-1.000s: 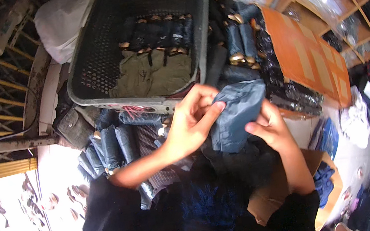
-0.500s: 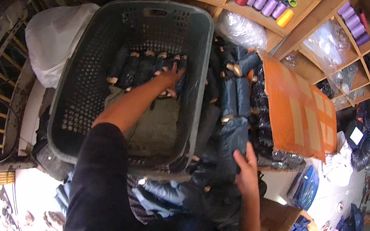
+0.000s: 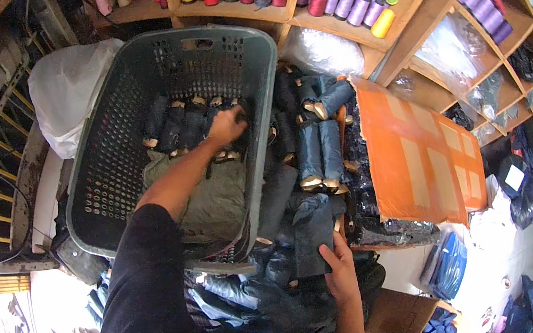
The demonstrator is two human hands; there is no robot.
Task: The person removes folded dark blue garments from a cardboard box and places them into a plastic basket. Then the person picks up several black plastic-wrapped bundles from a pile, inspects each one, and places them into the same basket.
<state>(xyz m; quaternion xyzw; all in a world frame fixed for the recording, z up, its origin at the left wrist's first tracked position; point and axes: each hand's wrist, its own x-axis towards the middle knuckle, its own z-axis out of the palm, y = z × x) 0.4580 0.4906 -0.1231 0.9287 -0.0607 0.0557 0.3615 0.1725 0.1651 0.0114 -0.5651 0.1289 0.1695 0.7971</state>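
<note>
My left arm reaches into a large dark-green perforated plastic basket (image 3: pixel 83 197). There my left hand (image 3: pixel 226 126) is closed near the basket's right wall, beside a row of dark denim rolls (image 3: pixel 187 124) with tan ends. Its fingertips are partly hidden, and what they grip cannot be made out. An olive folded cloth (image 3: pixel 214 193) lies in the near part of the basket. Outside, to the right, my right hand (image 3: pixel 340 268) pinches the edge of a dark folded denim piece (image 3: pixel 312 226), thumb on top. Just beyond it lie blue denim rolls (image 3: pixel 320 150).
A cardboard box with orange tape (image 3: pixel 413 156) stands to the right of the rolls. Wooden shelves (image 3: pixel 373 67) behind hold thread spools (image 3: pixel 352 2) and plastic bags. A white sack (image 3: pixel 67 94) leans at the basket's left. Crumpled denim (image 3: pixel 231 292) lies in front of the basket.
My left hand's spread fingers have closed near the basket's right wall. The right hand still holds the denim piece, which now shows flatter and broader. The view has shifted slightly.
</note>
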